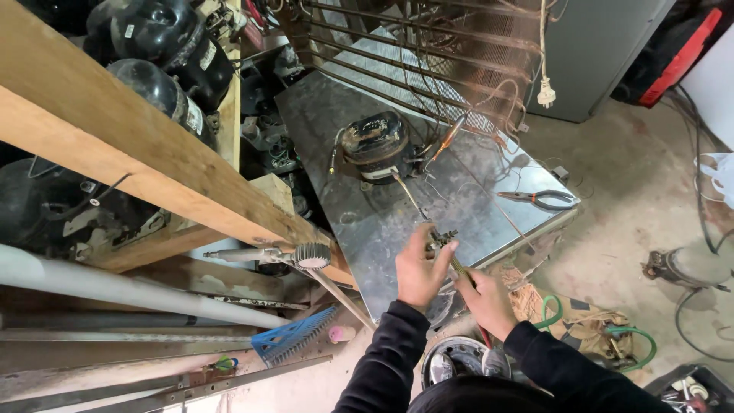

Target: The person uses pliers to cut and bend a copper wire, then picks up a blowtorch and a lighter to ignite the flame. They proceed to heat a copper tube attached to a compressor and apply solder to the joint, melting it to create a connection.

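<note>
My left hand (419, 268) pinches a small brass valve fitting (442, 238) at the end of a thin copper tube (407, 196). The tube runs up to a black compressor (375, 142) that sits on a grey metal sheet (397, 218). My right hand (485, 300) grips a slim tool with a red handle, its tip against the fitting. Both sleeves are black.
Pliers (541, 199) lie on the sheet's right side. A wire condenser grid (428, 53) stands behind the compressor. A wooden shelf (138, 145) with black compressors (164, 38) is at left. Below are a grey pipe (115, 287), a blue brush (294, 336), green hoses (612, 336) and a white plug (545, 95).
</note>
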